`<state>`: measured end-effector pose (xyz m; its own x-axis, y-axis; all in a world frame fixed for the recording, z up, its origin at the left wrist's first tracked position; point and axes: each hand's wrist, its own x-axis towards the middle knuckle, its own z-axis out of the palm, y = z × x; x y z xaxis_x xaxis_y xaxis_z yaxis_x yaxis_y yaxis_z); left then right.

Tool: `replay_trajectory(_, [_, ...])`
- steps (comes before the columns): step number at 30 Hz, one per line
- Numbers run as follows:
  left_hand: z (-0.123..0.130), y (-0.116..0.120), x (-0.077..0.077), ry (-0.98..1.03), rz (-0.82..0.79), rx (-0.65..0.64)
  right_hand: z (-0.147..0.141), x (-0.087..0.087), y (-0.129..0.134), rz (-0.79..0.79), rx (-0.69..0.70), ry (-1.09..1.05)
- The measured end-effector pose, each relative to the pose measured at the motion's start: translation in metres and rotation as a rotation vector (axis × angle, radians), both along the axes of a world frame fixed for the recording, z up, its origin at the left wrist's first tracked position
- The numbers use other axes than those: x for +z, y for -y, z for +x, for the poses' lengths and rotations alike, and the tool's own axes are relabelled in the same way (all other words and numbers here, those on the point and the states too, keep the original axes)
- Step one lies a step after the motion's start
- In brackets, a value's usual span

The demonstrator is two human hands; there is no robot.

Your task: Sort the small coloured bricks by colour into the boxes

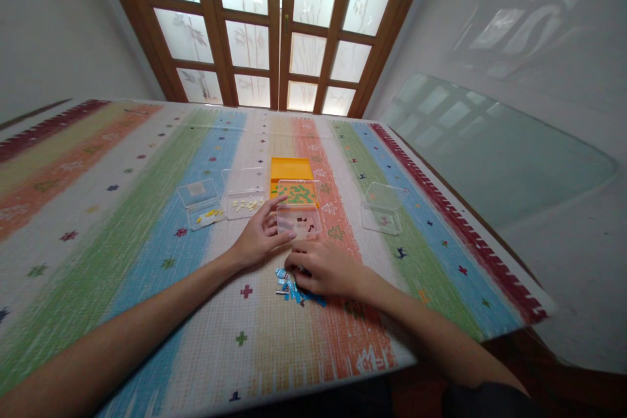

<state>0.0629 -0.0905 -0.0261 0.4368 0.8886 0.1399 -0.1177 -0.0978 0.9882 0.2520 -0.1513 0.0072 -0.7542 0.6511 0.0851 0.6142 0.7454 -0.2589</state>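
Observation:
My left hand has its thumb and fingers apart at the left edge of a clear box with a few dark brown pieces inside. My right hand is bent over a pile of blue pieces, its fingertips pressed down at the pile's upper right; what they hold, if anything, is hidden. Green pieces lie just behind the brown ones, in front of an open orange box.
Left of the orange box stand an open clear box with pale pieces and another with yellow pieces. On the right is an open clear box with little in it. A striped cloth covers the table.

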Motion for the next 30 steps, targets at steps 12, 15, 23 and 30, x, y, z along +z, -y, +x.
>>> replay_trajectory(12, [-0.0008, 0.0001, -0.0028, 0.005, -0.001, 0.008, -0.0021, -0.0052, -0.0009, 0.023, -0.028, 0.008])
replay_trajectory(15, [-0.0013, 0.0004, -0.0011, 0.003, 0.0, -0.008, -0.0007, -0.0015, -0.0014, 0.019, -0.05, -0.007])
replay_trajectory(23, [-0.0005, -0.0001, -0.0023, 0.012, -0.015, 0.004, 0.0006, 0.0018, 0.0006, -0.027, -0.15, 0.055])
replay_trajectory(30, [-0.0009, 0.0001, -0.0011, -0.002, 0.0, 0.002, -0.0007, 0.0003, 0.001, -0.02, -0.137, 0.047])
